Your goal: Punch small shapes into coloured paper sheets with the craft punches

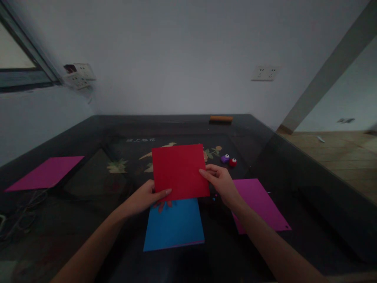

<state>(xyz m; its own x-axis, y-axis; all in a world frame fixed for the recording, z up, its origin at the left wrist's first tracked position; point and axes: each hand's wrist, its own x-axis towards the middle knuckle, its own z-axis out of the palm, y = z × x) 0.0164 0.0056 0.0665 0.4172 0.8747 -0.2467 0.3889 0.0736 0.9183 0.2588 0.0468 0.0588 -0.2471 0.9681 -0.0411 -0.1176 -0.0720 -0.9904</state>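
Note:
A square sheet of red paper is held up in front of me, tilted toward the camera. My left hand pinches its lower left corner, thumb on the front and fingers behind. At the right edge, my right hand grips the sheet between thumb and fingers. Below it on the table lies blue paper, its top edge hidden behind the red sheet; a thin purple edge shows beneath its front. A magenta sheet lies beside my right forearm, which partly covers it.
Another magenta sheet lies at the left of the dark glossy table, near a cable. Two small eyed figures, one purple and one red, sit beyond my right hand. An orange-brown bar rests at the back.

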